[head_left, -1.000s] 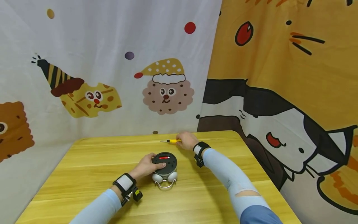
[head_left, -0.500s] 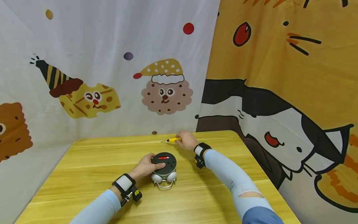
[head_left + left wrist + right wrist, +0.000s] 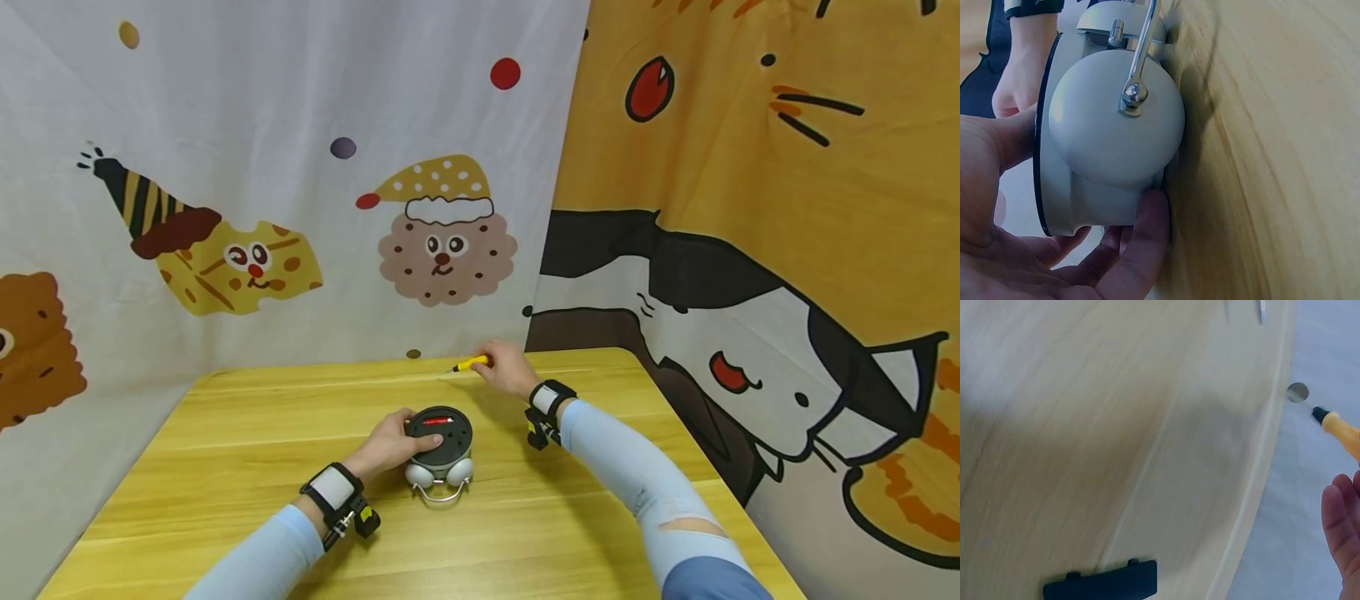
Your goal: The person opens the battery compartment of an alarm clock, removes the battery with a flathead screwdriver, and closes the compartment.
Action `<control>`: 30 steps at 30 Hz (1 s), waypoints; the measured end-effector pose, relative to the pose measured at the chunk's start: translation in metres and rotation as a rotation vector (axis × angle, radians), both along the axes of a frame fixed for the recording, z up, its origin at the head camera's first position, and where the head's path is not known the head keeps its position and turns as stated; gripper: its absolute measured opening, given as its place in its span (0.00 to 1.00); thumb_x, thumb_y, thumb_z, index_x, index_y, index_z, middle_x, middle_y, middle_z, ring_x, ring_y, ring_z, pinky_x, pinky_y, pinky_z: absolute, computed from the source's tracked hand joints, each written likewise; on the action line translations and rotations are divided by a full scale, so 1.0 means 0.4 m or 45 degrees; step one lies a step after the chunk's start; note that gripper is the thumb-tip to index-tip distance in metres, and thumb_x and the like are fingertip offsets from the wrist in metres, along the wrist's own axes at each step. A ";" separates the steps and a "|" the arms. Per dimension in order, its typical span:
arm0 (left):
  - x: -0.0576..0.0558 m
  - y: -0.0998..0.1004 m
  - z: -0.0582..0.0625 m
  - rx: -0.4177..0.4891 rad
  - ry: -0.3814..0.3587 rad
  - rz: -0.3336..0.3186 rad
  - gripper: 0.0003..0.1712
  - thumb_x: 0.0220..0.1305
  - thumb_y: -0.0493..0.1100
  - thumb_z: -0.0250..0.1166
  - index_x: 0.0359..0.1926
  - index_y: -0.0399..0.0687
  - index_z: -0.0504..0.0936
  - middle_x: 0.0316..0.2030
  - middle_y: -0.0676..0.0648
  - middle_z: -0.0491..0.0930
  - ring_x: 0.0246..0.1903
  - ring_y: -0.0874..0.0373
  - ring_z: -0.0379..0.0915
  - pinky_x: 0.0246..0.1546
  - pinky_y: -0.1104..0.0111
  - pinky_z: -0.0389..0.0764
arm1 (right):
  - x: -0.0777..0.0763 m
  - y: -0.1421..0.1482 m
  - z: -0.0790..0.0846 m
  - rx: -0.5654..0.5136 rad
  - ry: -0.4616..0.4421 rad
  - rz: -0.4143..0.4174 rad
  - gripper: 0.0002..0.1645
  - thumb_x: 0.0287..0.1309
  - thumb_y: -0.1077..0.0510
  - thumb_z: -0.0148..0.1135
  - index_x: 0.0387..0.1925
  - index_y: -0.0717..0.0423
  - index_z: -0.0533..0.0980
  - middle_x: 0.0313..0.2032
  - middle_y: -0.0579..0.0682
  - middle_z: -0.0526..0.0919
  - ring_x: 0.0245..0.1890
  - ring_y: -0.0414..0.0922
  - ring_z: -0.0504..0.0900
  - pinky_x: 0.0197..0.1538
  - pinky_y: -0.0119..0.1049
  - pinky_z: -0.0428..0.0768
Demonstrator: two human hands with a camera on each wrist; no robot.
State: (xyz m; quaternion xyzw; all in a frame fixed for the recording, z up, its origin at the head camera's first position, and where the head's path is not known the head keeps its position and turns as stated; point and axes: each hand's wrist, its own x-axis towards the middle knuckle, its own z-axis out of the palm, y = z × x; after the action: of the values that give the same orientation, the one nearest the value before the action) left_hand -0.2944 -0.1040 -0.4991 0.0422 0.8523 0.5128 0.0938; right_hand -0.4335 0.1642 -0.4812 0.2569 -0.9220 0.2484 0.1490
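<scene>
A white twin-bell alarm clock (image 3: 438,450) lies face down on the table, its black back upward and its bells and wire handle toward me. A red battery (image 3: 437,422) shows in the slot in its back. My left hand (image 3: 390,444) grips the clock from the left, thumb over the back and fingers curled under its side, as the left wrist view shows. Beyond the clock, near the far edge, my right hand (image 3: 508,369) holds a yellow-handled screwdriver (image 3: 472,363) with a black collar, tilted with its thin shaft pointing down and left.
A black battery cover (image 3: 1100,581) with two small tabs lies on the wooden table (image 3: 247,467); it shows only in the right wrist view. A thin silvery tip (image 3: 1262,311) is at that view's top edge. Printed curtains (image 3: 300,125) hang behind and to the right.
My right hand has risen a little and moved right, and the screwdriver in it now tilts more steeply, handle up. My left hand and the alarm clock have stayed in place.
</scene>
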 end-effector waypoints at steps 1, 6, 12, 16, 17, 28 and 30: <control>0.000 0.000 -0.001 0.006 0.000 0.001 0.34 0.66 0.52 0.84 0.60 0.33 0.81 0.50 0.37 0.89 0.47 0.52 0.84 0.48 0.64 0.83 | 0.001 -0.001 0.002 -0.027 -0.008 -0.001 0.09 0.74 0.53 0.75 0.47 0.54 0.89 0.43 0.51 0.90 0.39 0.44 0.84 0.45 0.39 0.85; 0.000 -0.001 -0.001 0.017 0.007 -0.010 0.32 0.66 0.51 0.83 0.58 0.33 0.82 0.49 0.37 0.89 0.46 0.52 0.84 0.45 0.65 0.83 | 0.006 -0.005 0.012 -0.135 -0.032 0.006 0.08 0.74 0.52 0.76 0.42 0.51 0.88 0.39 0.49 0.89 0.37 0.43 0.84 0.41 0.36 0.84; 0.000 0.000 0.001 0.015 0.003 -0.008 0.33 0.66 0.50 0.83 0.60 0.32 0.81 0.49 0.37 0.89 0.46 0.52 0.84 0.46 0.65 0.83 | 0.019 -0.011 0.032 -0.326 -0.154 -0.036 0.09 0.73 0.50 0.77 0.42 0.51 0.89 0.37 0.49 0.90 0.37 0.43 0.84 0.39 0.32 0.80; 0.002 0.001 0.006 0.015 0.002 -0.004 0.34 0.66 0.50 0.83 0.60 0.32 0.81 0.49 0.36 0.89 0.47 0.52 0.84 0.47 0.64 0.83 | 0.026 -0.012 0.049 -0.464 -0.229 -0.058 0.10 0.74 0.50 0.76 0.42 0.52 0.89 0.38 0.51 0.92 0.37 0.45 0.85 0.38 0.34 0.81; 0.003 0.001 0.007 0.014 0.001 -0.003 0.34 0.66 0.50 0.83 0.60 0.32 0.81 0.50 0.36 0.89 0.47 0.51 0.83 0.48 0.64 0.84 | 0.027 -0.011 0.052 -0.494 -0.250 -0.066 0.10 0.74 0.49 0.76 0.43 0.51 0.89 0.39 0.51 0.92 0.38 0.45 0.85 0.39 0.34 0.82; 0.002 0.000 0.002 0.044 -0.017 -0.012 0.32 0.67 0.50 0.83 0.60 0.32 0.81 0.50 0.36 0.88 0.47 0.52 0.84 0.47 0.63 0.85 | 0.032 -0.014 0.080 -0.924 -0.597 -0.109 0.13 0.75 0.51 0.74 0.51 0.56 0.89 0.48 0.56 0.93 0.42 0.43 0.93 0.56 0.50 0.93; 0.001 0.000 -0.001 0.055 -0.016 -0.015 0.33 0.67 0.49 0.83 0.60 0.32 0.80 0.51 0.36 0.88 0.46 0.53 0.84 0.47 0.63 0.85 | 0.035 -0.016 0.084 -0.975 -0.619 -0.115 0.13 0.77 0.52 0.71 0.51 0.57 0.88 0.45 0.57 0.92 0.39 0.43 0.92 0.52 0.47 0.94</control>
State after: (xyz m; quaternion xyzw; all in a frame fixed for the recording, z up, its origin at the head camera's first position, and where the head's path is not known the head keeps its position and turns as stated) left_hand -0.2942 -0.1042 -0.4994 0.0458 0.8402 0.5307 0.1013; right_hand -0.4195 0.1577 -0.4474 0.0771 -0.7823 0.6177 0.0232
